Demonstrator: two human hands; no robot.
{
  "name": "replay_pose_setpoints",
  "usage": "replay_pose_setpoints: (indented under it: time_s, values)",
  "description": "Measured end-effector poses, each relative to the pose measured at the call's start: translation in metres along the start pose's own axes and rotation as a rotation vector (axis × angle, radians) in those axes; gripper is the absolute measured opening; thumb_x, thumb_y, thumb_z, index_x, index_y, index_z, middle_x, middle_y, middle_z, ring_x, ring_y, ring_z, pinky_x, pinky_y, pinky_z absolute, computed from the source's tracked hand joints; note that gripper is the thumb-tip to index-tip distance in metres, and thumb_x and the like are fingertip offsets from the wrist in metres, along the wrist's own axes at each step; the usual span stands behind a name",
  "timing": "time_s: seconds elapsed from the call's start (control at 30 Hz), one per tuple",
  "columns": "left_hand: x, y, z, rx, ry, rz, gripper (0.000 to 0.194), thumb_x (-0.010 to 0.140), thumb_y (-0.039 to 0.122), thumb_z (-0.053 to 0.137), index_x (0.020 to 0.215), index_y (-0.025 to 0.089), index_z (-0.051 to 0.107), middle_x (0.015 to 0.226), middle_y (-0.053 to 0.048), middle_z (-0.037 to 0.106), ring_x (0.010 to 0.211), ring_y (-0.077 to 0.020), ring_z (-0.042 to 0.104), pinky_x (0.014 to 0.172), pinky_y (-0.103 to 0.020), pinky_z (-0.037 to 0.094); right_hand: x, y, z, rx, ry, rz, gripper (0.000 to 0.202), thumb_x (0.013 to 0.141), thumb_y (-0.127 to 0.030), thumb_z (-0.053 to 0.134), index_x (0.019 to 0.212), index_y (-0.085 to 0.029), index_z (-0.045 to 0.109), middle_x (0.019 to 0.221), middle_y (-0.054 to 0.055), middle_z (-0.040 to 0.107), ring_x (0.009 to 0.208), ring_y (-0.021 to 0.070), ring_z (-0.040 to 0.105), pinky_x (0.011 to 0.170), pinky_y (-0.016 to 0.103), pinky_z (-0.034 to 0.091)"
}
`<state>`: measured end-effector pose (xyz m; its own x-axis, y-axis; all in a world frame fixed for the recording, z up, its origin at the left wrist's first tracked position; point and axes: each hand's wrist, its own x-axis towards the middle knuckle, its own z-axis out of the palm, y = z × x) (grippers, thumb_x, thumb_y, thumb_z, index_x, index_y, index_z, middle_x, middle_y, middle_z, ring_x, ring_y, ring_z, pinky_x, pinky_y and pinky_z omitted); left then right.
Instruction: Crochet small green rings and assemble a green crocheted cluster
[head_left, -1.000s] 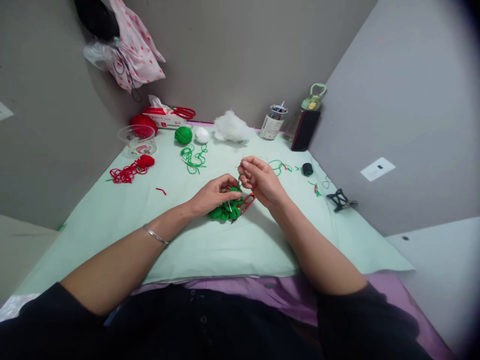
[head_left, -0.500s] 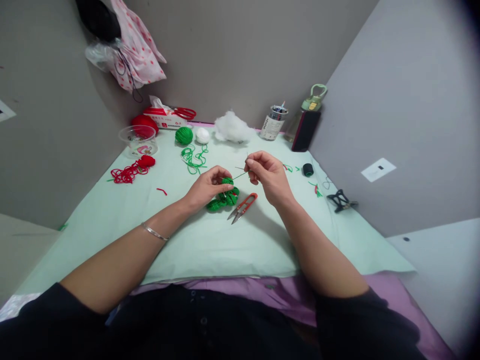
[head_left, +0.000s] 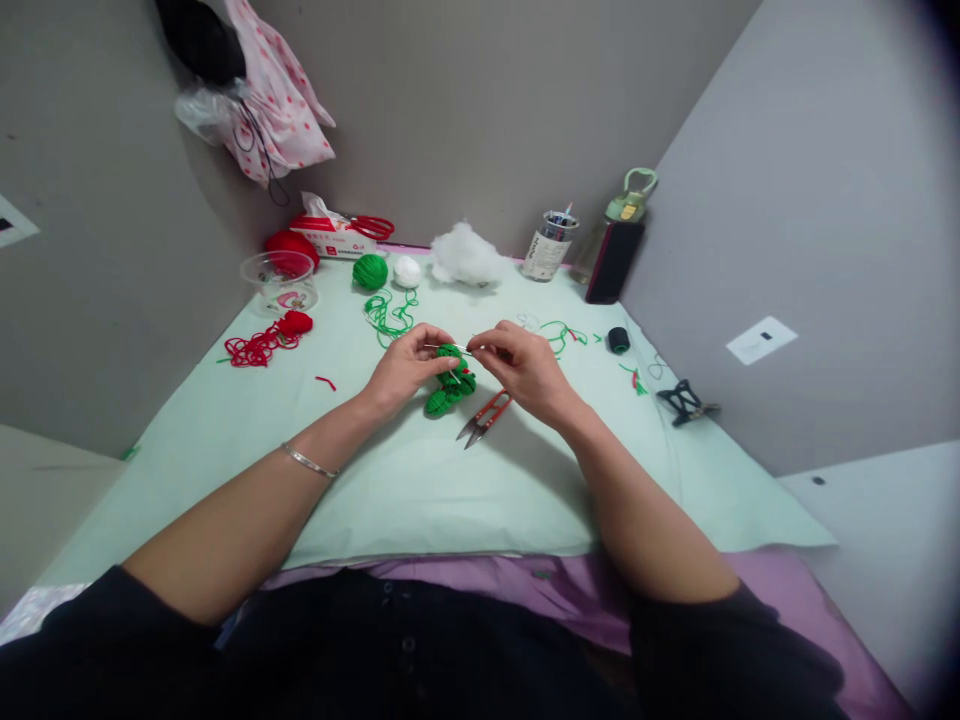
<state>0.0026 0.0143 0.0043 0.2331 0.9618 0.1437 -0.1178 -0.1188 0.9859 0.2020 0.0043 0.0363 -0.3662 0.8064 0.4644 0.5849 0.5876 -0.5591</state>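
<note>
My left hand (head_left: 412, 367) is closed on a small green crocheted piece (head_left: 442, 398), thumb on top and fingers behind. Part of the piece hangs below the fingers, and a bit of red shows at its right side. My right hand (head_left: 519, 365) pinches a thin metal needle (head_left: 459, 348) at the piece's upper edge; its tip lies near my left fingers. Whether the needle passes through the stitches is too small to tell. Just below my right hand lie orange-handled thread snips (head_left: 484, 420), blades toward me, their handle end partly covered by the hand.
Along the back stand a green yarn ball (head_left: 370, 271), a white ball (head_left: 406, 272), white stuffing (head_left: 469, 255), a pen jar (head_left: 550, 247) and a phone (head_left: 615, 262) against a bottle (head_left: 631, 195). Red yarn (head_left: 259, 346) and a clear tub (head_left: 279, 283) lie left; black thread (head_left: 618, 340) right.
My right hand has come left and down to the green piece, and the taut strand between the hands no longer shows. The needle now lies at the piece's upper edge.
</note>
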Motion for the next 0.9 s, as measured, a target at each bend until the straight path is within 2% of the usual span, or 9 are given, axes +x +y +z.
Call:
replay_pose_setpoints:
  time_s: [0.37, 0.57, 0.67, 0.9]
  values:
    - [0.000, 0.000, 0.000, 0.026, 0.013, -0.001, 0.030, 0.066, 0.026, 0.082, 0.089, 0.018, 0.064, 0.085, 0.000, 0.069, 0.077, -0.0162, 0.066, 0.077, -0.034, 0.051, -0.001, -0.008, -0.010, -0.081, -0.112, 0.010, 0.019, 0.089, -0.014, 0.057, 0.090, -0.020, 0.074, 0.079, 0.002, 0.064, 0.066, 0.0137, 0.053, 0.065, 0.027, 0.036]
    - [0.001, -0.004, -0.001, 0.033, 0.029, 0.012, 0.031, 0.063, 0.024, 0.084, 0.085, 0.018, 0.064, 0.080, 0.001, 0.068, 0.075, -0.0156, 0.064, 0.075, -0.033, 0.050, -0.001, -0.008, -0.004, -0.058, -0.131, 0.031, 0.018, 0.087, -0.013, 0.057, 0.088, -0.019, 0.073, 0.080, 0.002, 0.067, 0.066, 0.0136, 0.053, 0.065, 0.028, 0.036]
    - [0.002, -0.004, -0.001, 0.031, 0.033, 0.016, 0.031, 0.061, 0.025, 0.086, 0.083, 0.018, 0.064, 0.078, 0.001, 0.068, 0.074, -0.0160, 0.065, 0.074, -0.033, 0.051, 0.000, -0.005, 0.000, 0.006, -0.119, 0.081, 0.016, 0.087, -0.016, 0.057, 0.087, -0.019, 0.072, 0.075, 0.001, 0.065, 0.064, 0.0131, 0.050, 0.065, 0.028, 0.036]
    - [-0.003, 0.003, 0.003, 0.037, 0.016, 0.008, 0.032, 0.061, 0.027, 0.086, 0.082, 0.017, 0.064, 0.079, -0.001, 0.070, 0.073, -0.0189, 0.069, 0.071, -0.034, 0.053, 0.004, 0.005, 0.002, 0.335, -0.172, 0.188, 0.015, 0.084, -0.030, 0.062, 0.084, -0.017, 0.070, 0.069, -0.001, 0.060, 0.062, 0.0131, 0.045, 0.060, 0.028, 0.034]
